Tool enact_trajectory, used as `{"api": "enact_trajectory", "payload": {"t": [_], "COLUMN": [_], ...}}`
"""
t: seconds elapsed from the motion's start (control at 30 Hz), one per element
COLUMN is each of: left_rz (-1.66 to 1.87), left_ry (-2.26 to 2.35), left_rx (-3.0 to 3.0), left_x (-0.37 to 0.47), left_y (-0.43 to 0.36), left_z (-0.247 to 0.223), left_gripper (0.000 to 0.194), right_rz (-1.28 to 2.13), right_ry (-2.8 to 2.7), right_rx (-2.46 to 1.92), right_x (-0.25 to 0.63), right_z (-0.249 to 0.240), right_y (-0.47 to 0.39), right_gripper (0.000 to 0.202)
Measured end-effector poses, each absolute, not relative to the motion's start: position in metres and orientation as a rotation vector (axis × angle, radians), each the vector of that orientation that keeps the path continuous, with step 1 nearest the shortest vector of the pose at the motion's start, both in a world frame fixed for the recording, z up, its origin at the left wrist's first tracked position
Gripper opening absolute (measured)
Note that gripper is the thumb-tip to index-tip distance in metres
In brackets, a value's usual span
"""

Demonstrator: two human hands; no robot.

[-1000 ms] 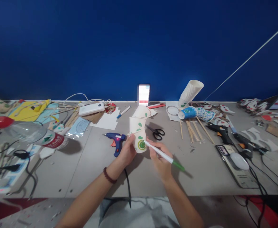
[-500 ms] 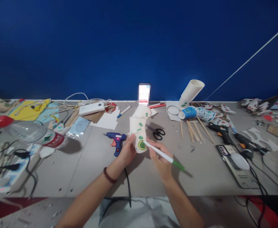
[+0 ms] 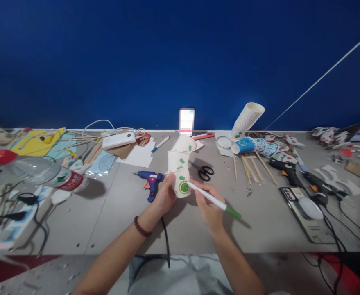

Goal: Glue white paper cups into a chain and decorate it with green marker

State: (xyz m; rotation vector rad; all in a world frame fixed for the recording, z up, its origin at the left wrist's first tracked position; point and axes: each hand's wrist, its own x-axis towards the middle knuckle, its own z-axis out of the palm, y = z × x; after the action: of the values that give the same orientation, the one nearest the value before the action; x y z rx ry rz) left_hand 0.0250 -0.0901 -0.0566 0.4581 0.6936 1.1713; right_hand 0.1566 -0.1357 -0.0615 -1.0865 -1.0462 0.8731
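Note:
Several white paper cups with green prints are joined in a bent row at the middle of the table. My left hand is closed around the left side of the nearest cup. In my right hand is a white marker with a green end, its tip at or close to a green round mark on that cup's base end; whether it touches, I cannot tell. A blue glue gun lies left of my left hand. Black-handled scissors rest just beyond my right hand.
A plastic bottle and a power strip lie at left. At right are stacked cups, a blue cup row, wooden sticks, black glue guns and a phone. A lit phone stands at the back.
The marker in my right hand has shifted slightly to the right, its tip moving a little away from the centre of the green mark. My left hand and the cups look nearly unchanged.

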Motion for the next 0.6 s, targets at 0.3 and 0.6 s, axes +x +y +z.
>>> {"api": "enact_trajectory", "payload": {"t": [0.3,0.6], "left_rz": [1.159,1.137], "left_ry": [0.698,0.703], "left_rx": [0.468,0.465], "left_x": [0.0252,0.0242], "left_y": [-0.0901,-0.0902], "left_z": [-0.0563,-0.0547], "left_gripper": [0.05,0.056], "right_rz": [0.852,0.882], "right_ry": [-1.044,-0.978], "right_rx": [-1.092,-1.126], "right_x": [0.1567,0.1562], "right_z": [-0.059,-0.056], "right_y": [-0.1351,-0.1357], "right_gripper": [0.004,0.002]}}
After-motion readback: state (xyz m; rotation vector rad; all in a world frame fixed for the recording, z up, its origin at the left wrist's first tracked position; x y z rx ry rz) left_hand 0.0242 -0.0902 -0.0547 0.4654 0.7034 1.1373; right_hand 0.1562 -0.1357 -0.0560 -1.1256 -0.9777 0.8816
